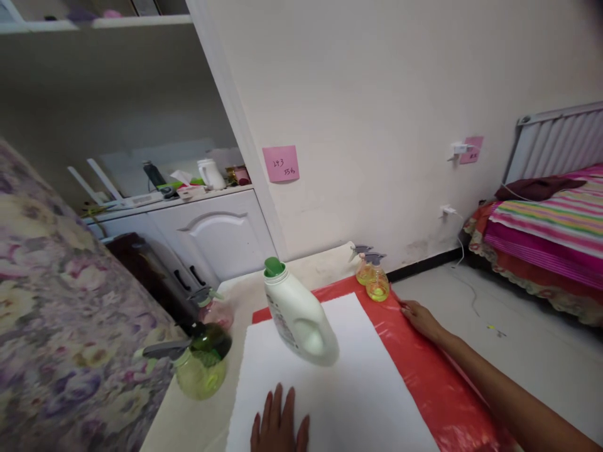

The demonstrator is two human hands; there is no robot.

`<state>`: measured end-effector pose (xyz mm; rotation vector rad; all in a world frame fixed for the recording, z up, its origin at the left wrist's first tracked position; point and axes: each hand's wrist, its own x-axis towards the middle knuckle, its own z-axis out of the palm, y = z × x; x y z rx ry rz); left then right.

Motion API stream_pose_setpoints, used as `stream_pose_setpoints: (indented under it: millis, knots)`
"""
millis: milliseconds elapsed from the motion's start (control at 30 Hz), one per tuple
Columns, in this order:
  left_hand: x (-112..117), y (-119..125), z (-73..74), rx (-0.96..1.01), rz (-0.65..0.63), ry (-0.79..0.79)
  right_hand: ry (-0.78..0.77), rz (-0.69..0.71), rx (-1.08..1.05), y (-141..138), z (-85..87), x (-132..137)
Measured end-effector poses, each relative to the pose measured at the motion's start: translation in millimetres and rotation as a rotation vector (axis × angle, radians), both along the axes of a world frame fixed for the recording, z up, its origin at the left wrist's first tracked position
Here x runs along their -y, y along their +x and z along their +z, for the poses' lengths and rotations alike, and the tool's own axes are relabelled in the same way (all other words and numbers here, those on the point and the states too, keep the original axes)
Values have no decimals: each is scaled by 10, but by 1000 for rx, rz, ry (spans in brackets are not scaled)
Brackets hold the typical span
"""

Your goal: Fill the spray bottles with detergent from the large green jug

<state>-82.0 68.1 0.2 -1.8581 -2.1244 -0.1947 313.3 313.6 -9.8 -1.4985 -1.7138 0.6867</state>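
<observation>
My left hand (279, 422) lies flat with fingers spread on a white sheet (358, 389), near the front of the table. My right hand (421, 320) is at the table's right edge, its fingers closed on the border of a red plastic sheet (409, 358). That red sheet lies under the white one and shows along its back and right sides. A pale green detergent bottle (301, 314) with a green spout stands on the white sheet, beyond my left hand. Its cap is off, and the spout shows in its neck.
Spray bottles with yellow liquid (378, 289) stand at the back right corner. More spray bottles, one yellow-green (200, 373), stand along the left edge beside a floral curtain (61, 326). A wall (358, 125) rises behind the table; a bed (551, 232) is at the right.
</observation>
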Motion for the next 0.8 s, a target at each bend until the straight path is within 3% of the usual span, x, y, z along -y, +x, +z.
stream_pose_setpoints:
  millis: [167,333,433,567,700,800]
  knots:
    - [-3,-5,-9,47,-17,10,-11,-99,75,226,39,287]
    - [22,73,29,70,-18,76,113,-75,75,149,276,782]
    - [58,102,40,48,-30,131,190,36,52,-217,397,1254]
    - [78,87,24,18,-63,170,269,262,-77,-991,432,1908]
    - [76,58,-5,13,-75,173,369,409,-111,-1658,299,2286]
    - [83,58,-14,12,-75,166,474,415,-21,-1886,116,2378]
